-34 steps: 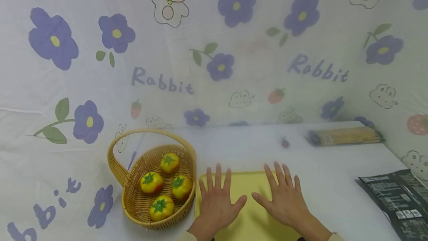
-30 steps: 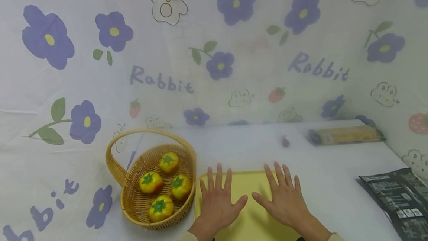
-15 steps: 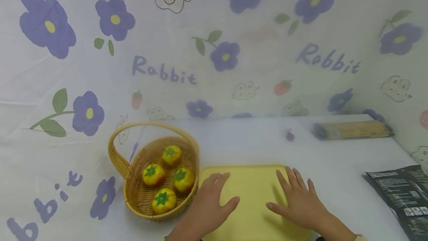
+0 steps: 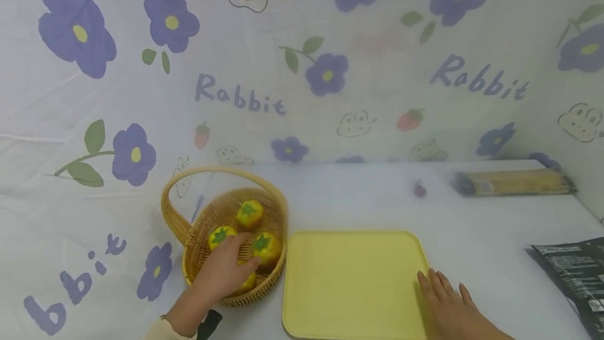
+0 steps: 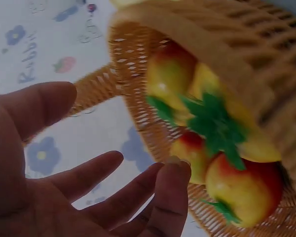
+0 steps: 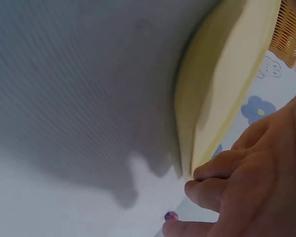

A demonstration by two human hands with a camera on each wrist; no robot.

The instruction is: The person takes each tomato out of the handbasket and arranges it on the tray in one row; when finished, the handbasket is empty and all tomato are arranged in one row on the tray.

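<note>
A wicker basket (image 4: 190, 260) with a tall handle stands left of the tray. Several yellow-red persimmons (image 4: 249, 214) with green leaf caps lie in it. My left hand (image 4: 225, 272) reaches over the basket among the fruits and partly hides two of them. In the left wrist view its thumb and fingers are spread, and nothing is between them; a persimmon (image 5: 244, 190) is close beside the fingertips. The yellow tray (image 4: 354, 285) lies flat on the white table. My right hand (image 4: 450, 303) is at the tray's right edge, fingers extended; whether they touch the rim, I cannot tell.
At the back right lies a long tan package (image 4: 519, 182) in clear wrap. A black printed bag (image 4: 573, 272) is at the right edge. A small dark red print (image 4: 419, 189) shows on the white cloth. Behind hangs a flower-and-rabbit patterned curtain (image 4: 302, 109).
Both hands were spread above the tray. My left hand has moved left into the basket, and my right hand has moved right to the tray's edge. The head view has shifted slightly.
</note>
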